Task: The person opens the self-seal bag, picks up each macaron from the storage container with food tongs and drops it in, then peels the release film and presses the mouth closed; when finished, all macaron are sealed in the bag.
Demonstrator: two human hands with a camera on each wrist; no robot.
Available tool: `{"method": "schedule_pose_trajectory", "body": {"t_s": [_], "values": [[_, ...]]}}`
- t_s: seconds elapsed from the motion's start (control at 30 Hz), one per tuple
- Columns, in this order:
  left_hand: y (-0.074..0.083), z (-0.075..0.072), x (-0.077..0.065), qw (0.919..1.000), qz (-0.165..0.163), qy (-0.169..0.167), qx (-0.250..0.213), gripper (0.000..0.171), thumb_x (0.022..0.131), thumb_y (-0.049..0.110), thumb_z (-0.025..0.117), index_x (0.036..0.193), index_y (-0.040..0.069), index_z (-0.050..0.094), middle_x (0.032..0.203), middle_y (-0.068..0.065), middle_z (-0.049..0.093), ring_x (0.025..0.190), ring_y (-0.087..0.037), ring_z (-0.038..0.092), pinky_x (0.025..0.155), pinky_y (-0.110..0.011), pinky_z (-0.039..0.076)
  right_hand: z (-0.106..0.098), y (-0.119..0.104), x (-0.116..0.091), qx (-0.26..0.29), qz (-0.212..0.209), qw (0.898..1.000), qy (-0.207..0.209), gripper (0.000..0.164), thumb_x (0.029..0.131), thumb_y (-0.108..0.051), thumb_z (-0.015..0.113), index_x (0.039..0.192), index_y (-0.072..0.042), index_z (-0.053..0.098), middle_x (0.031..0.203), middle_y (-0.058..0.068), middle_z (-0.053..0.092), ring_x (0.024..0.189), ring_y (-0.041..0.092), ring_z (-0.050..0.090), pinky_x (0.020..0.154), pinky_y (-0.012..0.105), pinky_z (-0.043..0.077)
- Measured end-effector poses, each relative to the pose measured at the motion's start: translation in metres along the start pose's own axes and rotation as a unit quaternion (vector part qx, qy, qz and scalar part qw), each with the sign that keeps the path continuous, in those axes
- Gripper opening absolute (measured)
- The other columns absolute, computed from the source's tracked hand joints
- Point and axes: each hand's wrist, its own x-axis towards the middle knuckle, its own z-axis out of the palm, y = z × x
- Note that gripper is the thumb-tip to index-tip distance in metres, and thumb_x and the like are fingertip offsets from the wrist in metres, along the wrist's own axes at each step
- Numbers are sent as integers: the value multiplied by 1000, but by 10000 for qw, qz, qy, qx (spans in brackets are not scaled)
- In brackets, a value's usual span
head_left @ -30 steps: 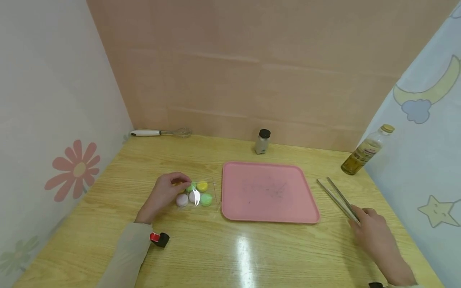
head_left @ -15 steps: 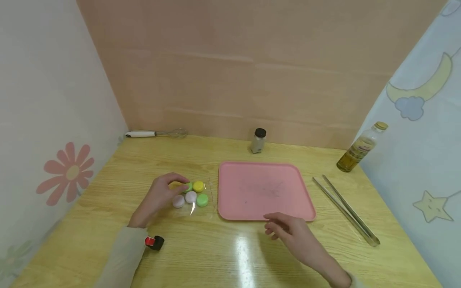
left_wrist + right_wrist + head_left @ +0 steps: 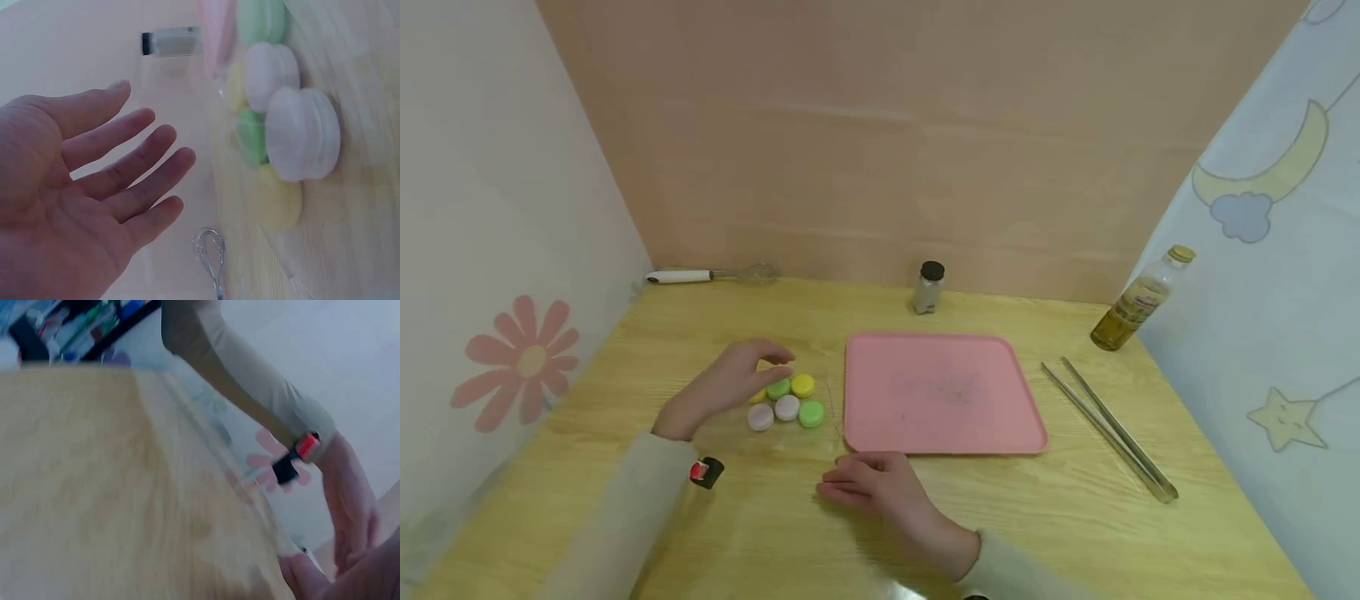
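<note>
Several macarons in lilac (image 3: 761, 417), green (image 3: 811, 414) and yellow (image 3: 802, 384) sit in a cluster left of the pink tray (image 3: 943, 396). Clear plastic (image 3: 830, 396) shows as a thin edge on their right; its full shape cannot be made out. My left hand (image 3: 733, 379) hovers over the rear left of the cluster, partly hiding one yellow macaron. In the left wrist view its spread fingers (image 3: 134, 178) hold nothing. By the tray's front left edge, my right hand (image 3: 887, 492) is empty, its fingers loosely bent. Metal tongs (image 3: 1112, 433) lie right of the tray.
A small black-capped jar (image 3: 928, 287) stands behind the tray. At the back right is an oil bottle (image 3: 1135, 304) with a yellow cap. A whisk (image 3: 711, 275) lies along the back left edge, near the wall.
My right hand has let go of the tongs and moved left past the tray's front. My left hand has lifted slightly from the macarons and plastic. The head view has shifted a little.
</note>
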Motion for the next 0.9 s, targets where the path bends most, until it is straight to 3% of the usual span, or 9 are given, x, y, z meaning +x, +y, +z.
{"method": "schedule_pose_trajectory", "body": {"t_s": [0.2, 0.4, 0.57, 0.9], "values": [[-7, -7, 22, 9966, -214, -720, 325, 36, 104, 15, 57, 129, -11, 60, 126, -26, 63, 118, -41, 59, 99, -56, 46, 28, 14, 17, 982, -15, 9920, 790, 28, 100, 2, 56, 118, 23, 53, 106, 28, 66, 106, 36, 68, 92, 38, 53], [-16, -5, 37, 9917, -401, -1168, 365, 38, 105, 13, 53, 133, -13, 56, 127, -25, 63, 117, -39, 59, 98, -53, 47, 40, 18, 33, 1473, -275, 9799, 1319, 35, 100, 1, 56, 124, 24, 49, 109, 31, 62, 106, 37, 68, 93, 36, 53], [-21, 4, 49, 9903, -454, -1291, 238, 35, 106, 11, 52, 131, -12, 59, 127, -24, 63, 115, -35, 61, 97, -51, 49, 46, 19, 41, 1607, -246, 9758, 1459, 36, 103, -3, 54, 126, 23, 46, 111, 32, 63, 107, 39, 67, 92, 37, 54], [-31, 23, 67, 9903, -511, -1279, -175, 18, 101, 11, 62, 108, -3, 72, 102, -9, 71, 91, -19, 63, 86, -40, 53, 58, 25, 48, 1700, -327, 9716, 1611, 23, 101, 1, 51, 111, 21, 56, 103, 31, 68, 100, 38, 70, 88, 39, 56]]}}
